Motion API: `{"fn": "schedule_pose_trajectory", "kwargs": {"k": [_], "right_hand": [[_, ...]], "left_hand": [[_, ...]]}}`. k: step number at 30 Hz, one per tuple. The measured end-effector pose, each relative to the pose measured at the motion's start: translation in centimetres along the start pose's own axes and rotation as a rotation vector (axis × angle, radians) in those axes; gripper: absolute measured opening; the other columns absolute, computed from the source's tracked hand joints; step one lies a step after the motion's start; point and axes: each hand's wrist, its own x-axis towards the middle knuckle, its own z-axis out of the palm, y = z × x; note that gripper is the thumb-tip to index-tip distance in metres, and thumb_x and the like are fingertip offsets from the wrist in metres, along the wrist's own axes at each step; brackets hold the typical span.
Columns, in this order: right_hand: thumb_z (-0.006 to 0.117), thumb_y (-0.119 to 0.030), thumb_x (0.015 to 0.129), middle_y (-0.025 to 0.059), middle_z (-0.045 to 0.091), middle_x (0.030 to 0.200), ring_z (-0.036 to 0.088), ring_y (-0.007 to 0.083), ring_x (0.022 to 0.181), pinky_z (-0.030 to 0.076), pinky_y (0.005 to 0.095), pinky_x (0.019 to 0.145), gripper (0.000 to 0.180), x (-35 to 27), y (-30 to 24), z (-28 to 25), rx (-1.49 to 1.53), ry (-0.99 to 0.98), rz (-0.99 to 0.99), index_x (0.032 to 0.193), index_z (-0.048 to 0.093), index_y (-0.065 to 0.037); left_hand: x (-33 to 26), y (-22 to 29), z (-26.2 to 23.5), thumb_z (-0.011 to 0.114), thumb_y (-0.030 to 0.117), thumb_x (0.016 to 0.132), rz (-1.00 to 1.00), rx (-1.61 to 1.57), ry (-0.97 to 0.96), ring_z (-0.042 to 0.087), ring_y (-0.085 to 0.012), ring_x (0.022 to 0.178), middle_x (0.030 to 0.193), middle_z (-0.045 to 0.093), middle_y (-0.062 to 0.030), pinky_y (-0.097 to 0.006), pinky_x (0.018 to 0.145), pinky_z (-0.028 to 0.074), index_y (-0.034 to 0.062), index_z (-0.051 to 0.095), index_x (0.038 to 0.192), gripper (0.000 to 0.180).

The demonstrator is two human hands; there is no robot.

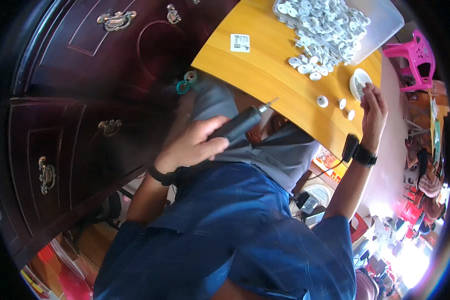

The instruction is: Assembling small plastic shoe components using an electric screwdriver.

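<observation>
My left hand (pixel 190 145) is closed round a black electric screwdriver (pixel 239 126), held above my lap. Its thin metal bit points up and right, close to the near edge of the table. At the table's right side, my right hand (pixel 376 114) is beside a small white bowl (pixel 353 89) of tiny grey pieces. Its fingertips are drawn together at the bowl's rim; anything between them is too small to make out. Left of that hand lie a few loose white round parts, one a flat disc (pixel 322 101) and another with a short metallic stem (pixel 350 115).
Many similar white parts (pixel 330 27) are heaped at the far side of the yellow wooden table (pixel 265 65), partly inside a clear plastic tub (pixel 382 30). A printed white label (pixel 240 43) lies left. Dark drawers (pixel 50 170) stand at left, a pink chair (pixel 412 57) at right.
</observation>
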Motion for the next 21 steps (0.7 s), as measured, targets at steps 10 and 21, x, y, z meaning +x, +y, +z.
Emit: {"fn": "schedule_pose_trajectory", "kwargs": {"k": [10,21], "right_hand": [[0.064,-0.002,0.090,0.0105,0.060,0.108,0.053,0.0142,0.073,0.044,0.0253,0.067,0.009,-10.7,3.1,8.2,0.585,-0.460,0.315,0.099,0.063,-0.003],[0.067,-0.006,0.088,0.0040,0.049,0.090,0.048,0.0140,0.074,0.041,0.0243,0.065,0.012,-11.1,2.6,10.3,0.688,-0.546,0.398,0.094,0.057,-0.005]], "left_hand": [[1.3,-0.5,3.5,0.062,0.022,0.084,0.308,0.266,0.002,0.067,-0.0332,0.069,0.075,0.064,-0.0188,-0.040,0.062,0.049,0.0009,0.054,0.122,0.044],[0.9,-2.0,3.8,0.060,0.023,0.079,0.369,0.264,0.127,0.063,-0.0436,0.080,0.085,0.064,-0.0283,-0.051,0.073,0.049,-0.0036,0.054,0.118,0.048]]}}
